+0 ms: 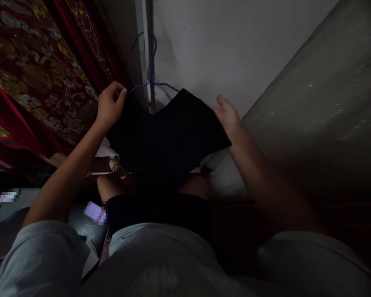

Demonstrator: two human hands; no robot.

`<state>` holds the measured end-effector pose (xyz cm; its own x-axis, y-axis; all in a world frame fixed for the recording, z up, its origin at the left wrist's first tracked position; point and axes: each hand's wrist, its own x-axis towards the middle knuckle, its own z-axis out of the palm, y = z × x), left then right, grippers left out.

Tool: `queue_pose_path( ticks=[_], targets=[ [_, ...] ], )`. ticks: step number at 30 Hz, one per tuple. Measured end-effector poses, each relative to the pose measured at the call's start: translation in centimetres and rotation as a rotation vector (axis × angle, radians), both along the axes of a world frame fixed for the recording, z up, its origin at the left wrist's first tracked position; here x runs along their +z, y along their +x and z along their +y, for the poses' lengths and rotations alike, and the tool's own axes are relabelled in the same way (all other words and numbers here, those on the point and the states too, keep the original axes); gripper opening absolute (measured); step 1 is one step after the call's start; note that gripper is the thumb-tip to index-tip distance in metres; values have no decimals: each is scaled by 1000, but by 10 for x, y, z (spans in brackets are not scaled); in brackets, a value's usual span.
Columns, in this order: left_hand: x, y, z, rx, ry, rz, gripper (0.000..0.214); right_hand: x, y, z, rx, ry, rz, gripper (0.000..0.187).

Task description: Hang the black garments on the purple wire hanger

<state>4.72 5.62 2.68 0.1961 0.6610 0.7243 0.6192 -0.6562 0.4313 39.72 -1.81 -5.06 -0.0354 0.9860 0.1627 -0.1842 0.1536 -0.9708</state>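
Own clothes: a pale shirt point(160, 255) and black shorts point(156, 208), nearest to the camera; the bare legs show just past them.
Phone: it lies lit on a grey surface point(80, 225) at the left thigh; the phone point(94, 211) is perhaps put there to stay within reach.
Left hand: the left hand point(109, 107) is bent at the garment's left shoulder, thumb and finger seeming to pinch the cloth, probably to steady this side.
Right hand: the right hand point(227, 115) is beside the opposite sleeve edge, its fingers loosely spread; because of the blur, I cannot tell whether it grips.
Black garment: it hangs in front of the person, between both hands; the black garment point(170, 136) is spread wide, which likely keeps the sleeves flat.
Hanger: the purple hanger point(167, 85) enters at the neck, so it seems to carry the shoulders; its hook stands beside a pole point(147, 53), and what bears it is unclear.
Shoe: a light shoe point(117, 168) is below, behind the left leg.
Sides: red patterned cloth point(34, 62) at left, a grey sheet point(312, 119) at right.
Wall: the pale wall point(228, 41) is behind.
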Motion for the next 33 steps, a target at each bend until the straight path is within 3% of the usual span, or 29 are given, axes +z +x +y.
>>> queue_pose_path(
  ticks=[2,4,5,7,10,14,18,23,26,30,31,33],
  targets=[
    [2,1,0,-45,-30,48,26,17,7,-1,93,-75,22,56],
    [5,3,0,-102,-80,94,29,34,8,-9,145,-68,-8,25],
    [7,4,0,-138,-101,114,31,41,6,-14,161,-44,-49,19],
    [14,6,-2,-216,-123,150,34,55,-2,-24,180,-11,-121,26],
    [25,7,-9,-259,-81,106,31,74,-13,-35,62,28,-165,19],
    [40,6,-33,-209,40,-97,14,86,-24,-41,-82,108,-115,16],
    [48,12,-69,-272,-82,-223,8,87,-44,-56,-29,96,66,19],
    [54,34,-110,-459,-632,-345,23,81,-73,-100,214,19,202,21],
    [56,47,-132,-512,-848,-458,30,74,-89,-123,476,51,-13,37],
    [49,40,-158,-477,-909,-440,22,62,-109,-131,812,310,-490,59],
    [47,34,-164,-454,-910,-354,21,57,-110,-128,809,372,-559,61],
    [46,17,-171,-414,-904,-135,21,45,-108,-113,626,495,-619,59]
  ],
)
